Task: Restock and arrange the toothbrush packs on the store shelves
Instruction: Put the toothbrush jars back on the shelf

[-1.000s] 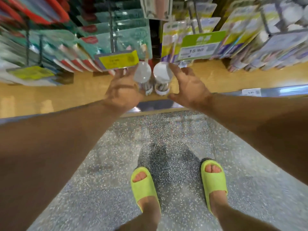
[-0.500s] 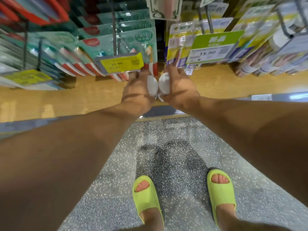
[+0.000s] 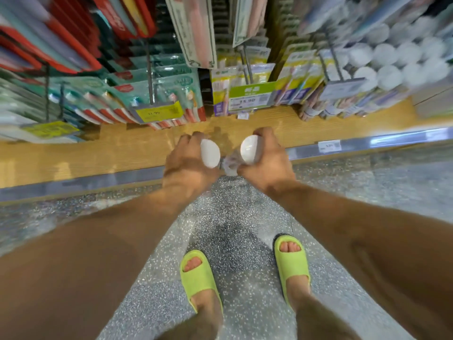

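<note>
Two hands each gripped one white-capped tub: left hand (image 3: 186,165) on the left tub (image 3: 210,153), right hand (image 3: 266,165) on the right tub (image 3: 249,149), above the wooden shelf (image 3: 98,153).

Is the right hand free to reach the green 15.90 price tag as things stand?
Probably not yet: the right hand grips a white-capped container. The green 15.90 price tag hangs just above with nothing between, so only the full grip hinders.

lime-green slides (image 3: 291,262) on a grey speckled floor (image 3: 245,217), yellow price tag (image 3: 159,112), honey-coloured wood-grain shelf (image 3: 98,153), white-capped tubes (image 3: 248,149)
</note>
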A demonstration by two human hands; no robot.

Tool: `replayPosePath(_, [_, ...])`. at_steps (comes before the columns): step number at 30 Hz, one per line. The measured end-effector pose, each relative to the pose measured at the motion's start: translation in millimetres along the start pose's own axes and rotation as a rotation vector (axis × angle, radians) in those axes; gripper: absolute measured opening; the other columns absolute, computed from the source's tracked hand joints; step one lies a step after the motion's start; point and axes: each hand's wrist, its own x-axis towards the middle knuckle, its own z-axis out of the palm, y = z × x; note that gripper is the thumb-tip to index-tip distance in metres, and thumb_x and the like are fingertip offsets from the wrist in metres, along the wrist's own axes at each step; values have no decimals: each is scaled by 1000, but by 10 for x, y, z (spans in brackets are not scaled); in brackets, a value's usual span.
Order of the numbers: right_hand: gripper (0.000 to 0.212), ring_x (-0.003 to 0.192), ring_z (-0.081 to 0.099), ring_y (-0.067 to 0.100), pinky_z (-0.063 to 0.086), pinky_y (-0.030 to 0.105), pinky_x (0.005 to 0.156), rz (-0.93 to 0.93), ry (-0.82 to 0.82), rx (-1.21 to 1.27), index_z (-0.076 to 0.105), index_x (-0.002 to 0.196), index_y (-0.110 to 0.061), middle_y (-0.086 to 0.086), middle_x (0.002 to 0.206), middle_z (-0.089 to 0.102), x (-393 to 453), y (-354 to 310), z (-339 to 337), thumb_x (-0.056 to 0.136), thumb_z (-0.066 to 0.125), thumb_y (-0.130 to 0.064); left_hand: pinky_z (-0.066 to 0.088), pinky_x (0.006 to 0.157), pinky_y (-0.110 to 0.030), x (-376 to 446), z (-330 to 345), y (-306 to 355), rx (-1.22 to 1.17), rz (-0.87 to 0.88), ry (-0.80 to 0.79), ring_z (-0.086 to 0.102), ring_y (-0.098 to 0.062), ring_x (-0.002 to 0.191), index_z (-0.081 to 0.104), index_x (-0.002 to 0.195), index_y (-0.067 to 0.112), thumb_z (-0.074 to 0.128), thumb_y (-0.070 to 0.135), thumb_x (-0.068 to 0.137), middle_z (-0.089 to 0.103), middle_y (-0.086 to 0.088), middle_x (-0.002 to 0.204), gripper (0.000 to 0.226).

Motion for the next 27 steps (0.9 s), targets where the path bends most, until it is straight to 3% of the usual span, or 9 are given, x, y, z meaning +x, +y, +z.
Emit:
replayPosePath(2, [75,108,56,23,40,21,88,41,16,-24,44,139,-13,5,122,58,-256,75,-199,77,84,-28,50,85,-33,-194,-48,100,11,39,11,64,-30,111,56,129,27,84,47,75,61,-2,124,64])
replayPosePath(5, [65,109,56,23,49,31,96,193,28,-8,49,128,-18,3,120,59,-601,202,-524,76,86,-34,53,87,-38,-433,-137,300,-1,117,-37,64,-35,110,56,134,22,82,44,77,62,-8,124,67])
replayPosePath(9, [69,104,60,23,53,32,86,252,72,29,50,131,-21,2,117,60,-1015,449,-983,74,88,-34,43,73,-30,-668,-231,681,-24,114,-156,60,-29,98,57,125,25,84,33,76,59,-2,107,56])
replayPosePath(13, [74,106,52,17,44,27,87,258,112,10,48,135,-26,-5,116,52,-1288,720,-1501,73,89,-27,44,77,-30,-905,-206,1150,8,123,-209,58,-28,102,54,135,27,82,35,81,61,-3,113,62])
replayPosePath(17, [67,109,56,18,45,28,86,261,116,23,49,128,-31,-8,116,52,-1433,1052,-1999,74,89,-29,54,81,-35,-1147,17,1566,7,75,-230,61,-28,99,53,136,34,85,41,76,64,-4,118,69])
replayPosePath(20, [72,122,53,18,40,23,95,215,101,27,46,139,-26,-4,132,51,-1573,1313,-2382,79,86,-30,48,71,-30,-1329,254,1947,-43,-39,-195,63,-30,92,45,123,26,88,34,73,62,-3,103,66])
replayPosePath(22, [77,130,50,18,38,22,102,197,77,36,42,145,-26,-4,141,49,-1660,1483,-2636,80,84,-30,55,77,-36,-1445,416,2193,-77,-107,-180,67,-35,101,42,117,24,91,31,70,67,-6,105,68])
replayPosePath(25, [81,129,52,20,45,32,106,196,55,37,41,145,-31,-4,141,50,-1748,1719,-2951,77,84,-30,54,88,-41,-1570,622,2534,-123,-179,-173,63,-38,114,46,136,24,97,33,64,66,-10,125,88])
replayPosePath(27, [80,125,52,20,45,32,103,179,29,-12,41,144,-32,-3,137,51,-1774,1849,-3155,76,84,-33,47,82,-38,-1585,736,2766,-154,-213,-161,60,-35,110,46,143,23,96,27,67,62,-9,123,90])
